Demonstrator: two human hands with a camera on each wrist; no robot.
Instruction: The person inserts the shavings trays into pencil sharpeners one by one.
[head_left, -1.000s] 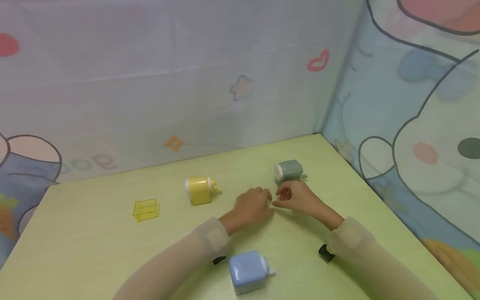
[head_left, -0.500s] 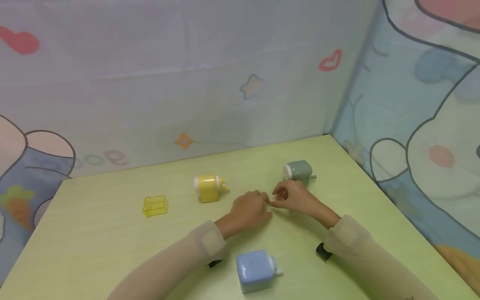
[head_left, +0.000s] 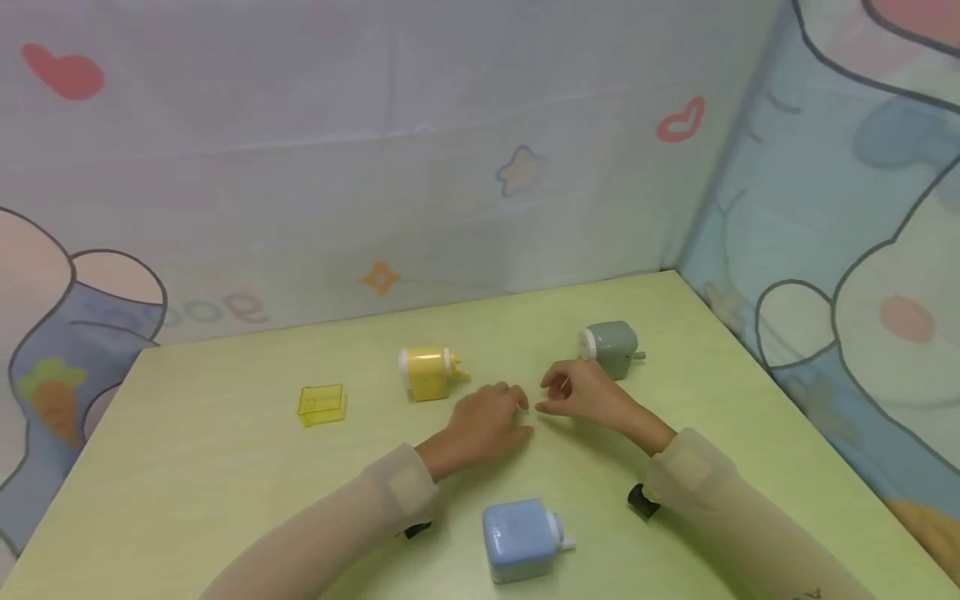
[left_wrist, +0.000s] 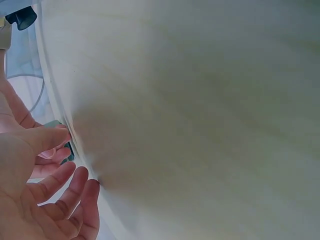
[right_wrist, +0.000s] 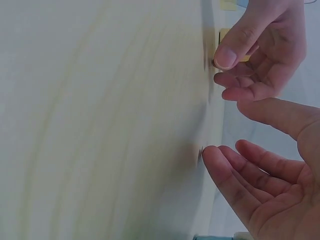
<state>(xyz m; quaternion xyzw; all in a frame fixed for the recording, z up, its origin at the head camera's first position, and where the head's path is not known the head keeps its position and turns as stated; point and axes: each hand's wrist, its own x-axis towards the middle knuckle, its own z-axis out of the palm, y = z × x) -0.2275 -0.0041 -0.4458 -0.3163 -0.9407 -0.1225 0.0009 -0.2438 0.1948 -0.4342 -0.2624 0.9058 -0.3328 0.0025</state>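
Note:
My left hand (head_left: 486, 423) and right hand (head_left: 585, 393) face each other low over the table, fingertips a small gap apart. Both have loosely bent fingers, and nothing shows between them in either wrist view. Just beyond the right hand is a green object with a white round end and a small handle, like a crank pencil sharpener (head_left: 617, 350). A similar yellow sharpener (head_left: 427, 371) stands behind the left hand. Nearer to me, between the forearms, sits a blue sharpener (head_left: 521, 537) with a white handle pointing right.
A small see-through yellow box (head_left: 322, 408) lies at the left of the pale green table (head_left: 187, 467). Printed cloth walls (head_left: 315, 208) rise behind the table and along its right side. Dark wrist cameras (head_left: 642, 502) hang beneath the sleeves.
The head view has swung left, so the things on the table appear further right. Both hands have shifted a little left over the table, and the gap between their fingertips is slightly wider.

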